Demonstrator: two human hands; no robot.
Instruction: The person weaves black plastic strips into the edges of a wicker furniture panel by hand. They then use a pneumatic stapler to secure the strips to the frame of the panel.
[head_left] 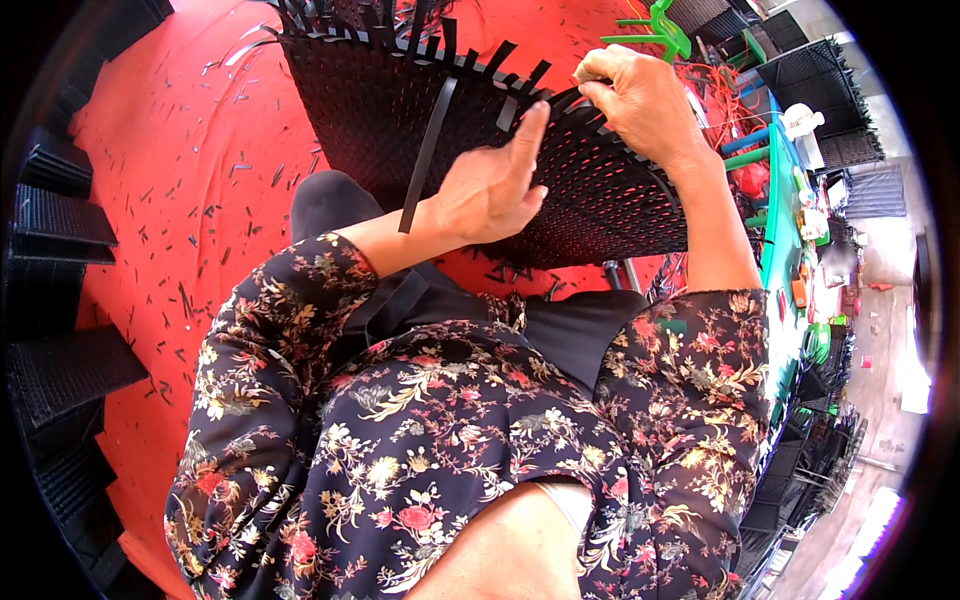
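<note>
Along the far left, dark woven pieces [75,368] are standing in a row beside a red floor covering [140,260], on which many short black scraps [180,300] are lying scattered. The person's dark-clad knee [335,200] is showing next, just below a large black woven piece [345,125]. This piece is occupying the upper middle, above the person's lap, its openwork side tilting toward the viewer and its upper rim bristling with loose strip ends [448,38]. A long flat black strip [428,150] is hanging down across its face, its lower end passing over the left wrist. The left hand [490,195] is resting in front of the weave; its index finger is pointing up toward the rim, its thumb is standing apart, and its remaining fingers are curling in. Farther right, the right hand [640,100] is arching over the rim, its thumb and forefinger bending close together beside the strip ends; whether they are pinching one, I cannot tell. Behind it, a green plastic seat [668,30] and tangled red cords [705,85] are showing. At the right, a green worktop [783,225] is carrying assorted small items.
</note>
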